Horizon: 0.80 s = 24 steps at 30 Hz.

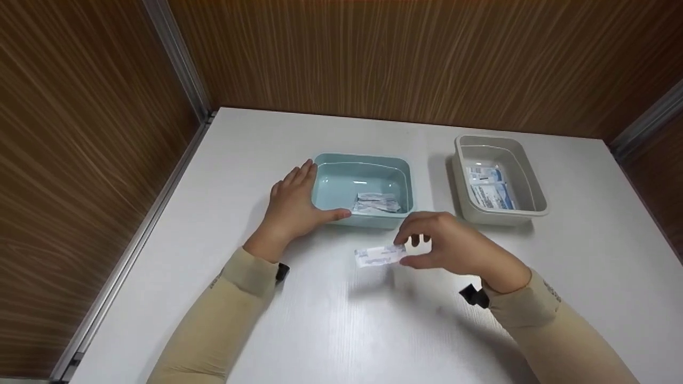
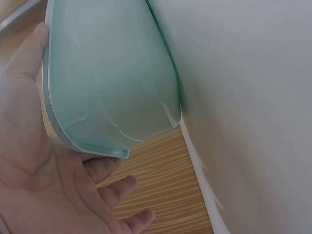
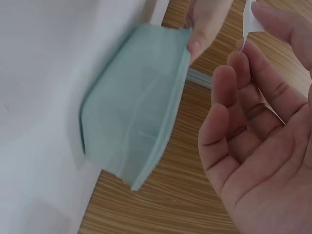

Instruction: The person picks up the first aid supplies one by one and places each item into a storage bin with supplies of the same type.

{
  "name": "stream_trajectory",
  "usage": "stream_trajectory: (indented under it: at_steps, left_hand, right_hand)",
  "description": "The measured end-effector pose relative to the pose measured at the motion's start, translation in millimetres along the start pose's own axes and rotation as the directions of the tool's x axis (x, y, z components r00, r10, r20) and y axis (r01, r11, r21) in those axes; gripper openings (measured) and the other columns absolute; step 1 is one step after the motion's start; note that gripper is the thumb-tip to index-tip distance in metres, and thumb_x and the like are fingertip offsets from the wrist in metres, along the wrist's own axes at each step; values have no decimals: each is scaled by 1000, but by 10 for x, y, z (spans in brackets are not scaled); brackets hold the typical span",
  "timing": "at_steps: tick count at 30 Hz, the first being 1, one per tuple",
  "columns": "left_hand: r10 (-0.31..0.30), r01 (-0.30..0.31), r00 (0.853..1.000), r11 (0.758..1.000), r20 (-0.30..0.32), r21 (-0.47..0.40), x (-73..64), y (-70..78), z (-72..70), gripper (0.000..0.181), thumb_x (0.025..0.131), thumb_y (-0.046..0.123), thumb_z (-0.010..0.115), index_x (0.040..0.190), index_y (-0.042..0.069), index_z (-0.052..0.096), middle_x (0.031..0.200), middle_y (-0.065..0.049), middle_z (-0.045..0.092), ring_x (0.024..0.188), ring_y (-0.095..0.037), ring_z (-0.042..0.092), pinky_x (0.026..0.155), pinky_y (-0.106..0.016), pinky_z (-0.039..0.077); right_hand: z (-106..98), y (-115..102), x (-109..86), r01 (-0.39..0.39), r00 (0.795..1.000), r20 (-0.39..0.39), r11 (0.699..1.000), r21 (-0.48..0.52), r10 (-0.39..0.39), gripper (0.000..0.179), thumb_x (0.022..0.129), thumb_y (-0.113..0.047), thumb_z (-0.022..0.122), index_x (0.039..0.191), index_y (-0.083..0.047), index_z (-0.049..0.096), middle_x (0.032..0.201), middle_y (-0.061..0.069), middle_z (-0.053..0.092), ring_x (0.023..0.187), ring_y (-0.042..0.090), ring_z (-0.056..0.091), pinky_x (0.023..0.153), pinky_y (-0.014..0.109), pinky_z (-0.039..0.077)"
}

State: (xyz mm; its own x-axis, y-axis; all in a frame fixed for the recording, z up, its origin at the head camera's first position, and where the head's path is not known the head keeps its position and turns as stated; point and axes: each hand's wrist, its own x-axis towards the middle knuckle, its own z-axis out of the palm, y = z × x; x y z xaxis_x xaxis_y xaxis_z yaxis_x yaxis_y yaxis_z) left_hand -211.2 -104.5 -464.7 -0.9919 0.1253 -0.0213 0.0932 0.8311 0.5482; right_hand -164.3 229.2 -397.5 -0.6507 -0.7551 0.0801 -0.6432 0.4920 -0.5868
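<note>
My right hand [image 1: 453, 244] pinches a small flat white packet with bluish print [image 1: 380, 256] between thumb and fingers, in front of a light teal plastic bin [image 1: 368, 220]. In the right wrist view only an edge of the packet [image 3: 250, 22] shows, at the top. My left hand [image 1: 296, 205] rests against the bin's near left corner, its thumb along the front rim and its fingers fairly straight by the left side. The left wrist view shows the palm [image 2: 44, 175] beside the bin wall [image 2: 117, 73]. Several similar packets [image 1: 376, 202] lie inside the teal bin.
A beige bin [image 1: 504, 217] stands to the right of the teal one, holding several blue and white packets [image 1: 488, 189]. Both are on a white table [image 1: 320, 330]. Wood-grain panels [image 1: 373, 64] rise behind the table and at its sides.
</note>
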Motion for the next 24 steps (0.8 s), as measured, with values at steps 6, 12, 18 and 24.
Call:
stream_trajectory:
  at_steps: [6, 12, 18, 24]
  left_hand:
    - [3, -3, 1000, 1000, 7, -6, -12, -9, -5, 143, 81, 92, 78, 182, 10, 19, 193, -6, 15, 179, -35, 17, 142, -63, 19]
    - [18, -18, 1000, 1000, 5, -10, 14, -3, 14, 144, 80, 92, 77, 182, 9, 19, 193, -7, 16, 179, -35, 18, 141, -63, 20]
    - [29, -30, 1000, 999, -9, -25, 36, 45, 16, 143, 80, 91, 79, 182, 9, 20, 192, -6, 18, 179, -35, 18, 142, -64, 19]
    - [29, -29, 1000, 999, 1, -30, 5, 31, 13, 144, 80, 91, 79, 182, 9, 20, 192, -7, 17, 179, -36, 18, 142, -65, 19]
  right_hand:
    - [-237, 54, 208, -54, 991, -123, 998, 13, 56, 24, 89, -5, 95, 110, -12, 86, 111, 1, 81, 93, 17, 69, 80, 28, 58]
    - [-311, 176, 389, -165, 968, -181, 985, 47, 171, 24, 90, -8, 96, 112, -9, 86, 112, 5, 81, 94, 18, 66, 80, 25, 52]
    - [-353, 349, 512, -221, 948, -219, 973, 66, 230, 24, 92, -10, 94, 114, -6, 86, 113, 11, 80, 99, 23, 67, 82, 22, 50]
    - [-312, 468, 656, -263, 942, -207, 964, 44, 266, 26, 93, -10, 92, 118, -5, 86, 116, 13, 81, 103, 29, 69, 85, 27, 53]
